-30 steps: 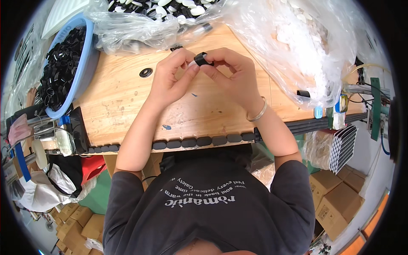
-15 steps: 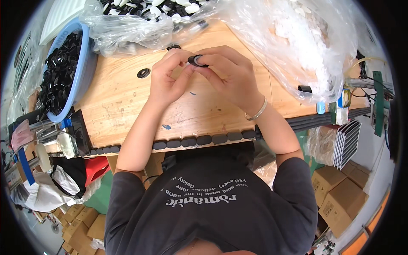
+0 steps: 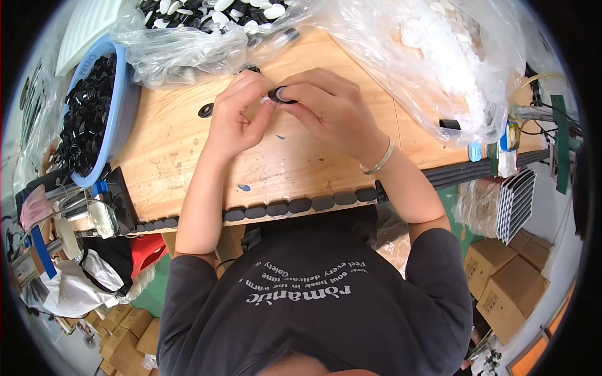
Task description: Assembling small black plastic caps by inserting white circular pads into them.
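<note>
A small black oval ring-shaped piece (image 3: pixel 273 94) is pinched at the fingertips of my right hand (image 3: pixel 335 109), above the middle of the wooden table. Its outer band looks glossy, and fingers cover part of it. My left hand (image 3: pixel 238 116) meets it from the other side, thumb and forefinger closed at its edge. Whether the left fingertips grip this piece or a second small part is hidden. A similar black ring (image 3: pixel 205 111) lies flat on the table, left of my left hand. Another dark piece (image 3: pixel 253 69) shows just beyond that hand.
A blue basin (image 3: pixel 119 119) full of black bands stands at the left. Behind lie a clear bag (image 3: pixel 182 56) below black and white oval pieces and a bag of white pieces (image 3: pixel 433 62). Black oval pads (image 3: pixel 301 205) line the front edge. A black band (image 3: pixel 449 124) sits at right.
Both hands appear slightly farther left along with the whole view. The black piece has turned a little between the fingertips, and my right fingers have shifted over it.
</note>
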`<act>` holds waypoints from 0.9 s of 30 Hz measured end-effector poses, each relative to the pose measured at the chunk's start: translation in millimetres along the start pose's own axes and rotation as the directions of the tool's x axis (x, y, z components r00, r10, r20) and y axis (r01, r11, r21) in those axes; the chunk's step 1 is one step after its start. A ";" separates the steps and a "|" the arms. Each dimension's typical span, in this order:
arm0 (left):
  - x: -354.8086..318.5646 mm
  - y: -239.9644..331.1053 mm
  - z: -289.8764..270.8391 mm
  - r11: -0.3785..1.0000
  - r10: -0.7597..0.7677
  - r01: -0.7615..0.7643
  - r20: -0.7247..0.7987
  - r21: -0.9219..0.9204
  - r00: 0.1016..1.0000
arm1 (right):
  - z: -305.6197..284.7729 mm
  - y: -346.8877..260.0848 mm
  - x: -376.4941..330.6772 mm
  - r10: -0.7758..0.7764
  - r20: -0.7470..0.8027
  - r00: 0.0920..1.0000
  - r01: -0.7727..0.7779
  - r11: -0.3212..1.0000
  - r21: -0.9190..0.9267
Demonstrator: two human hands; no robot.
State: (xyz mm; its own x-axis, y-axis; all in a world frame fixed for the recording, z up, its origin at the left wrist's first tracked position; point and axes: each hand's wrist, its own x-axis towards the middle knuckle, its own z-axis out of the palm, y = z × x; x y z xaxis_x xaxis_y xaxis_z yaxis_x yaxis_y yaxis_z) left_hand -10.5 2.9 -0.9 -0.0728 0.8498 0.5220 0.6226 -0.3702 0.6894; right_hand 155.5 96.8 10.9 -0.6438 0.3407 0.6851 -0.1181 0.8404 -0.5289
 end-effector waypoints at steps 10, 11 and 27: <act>-0.1 3.6 24.7 0.979 0.147 -0.100 -0.273 0.180 0.951 | 4.2 -3.6 -2.3 0.142 -0.102 0.985 -0.143 0.990 -0.005; -0.4 4.1 24.9 0.967 0.181 -0.123 -0.264 0.222 0.947 | 4.0 -4.8 -2.6 0.129 -0.093 0.987 -0.134 0.989 -0.058; 2.0 4.3 21.4 0.997 -0.069 0.055 -0.385 -0.048 0.920 | -198.2 135.5 -22.0 0.484 -0.296 0.823 -0.566 0.665 -0.488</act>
State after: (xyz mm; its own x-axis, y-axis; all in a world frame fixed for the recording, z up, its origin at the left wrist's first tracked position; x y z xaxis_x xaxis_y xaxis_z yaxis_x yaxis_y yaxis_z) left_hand 8.7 11.1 -7.6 -0.4099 0.6634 0.6261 0.5794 -0.3408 0.7404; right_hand 303.5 286.6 23.4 -0.3636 0.8123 0.4561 0.6546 0.5711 -0.4953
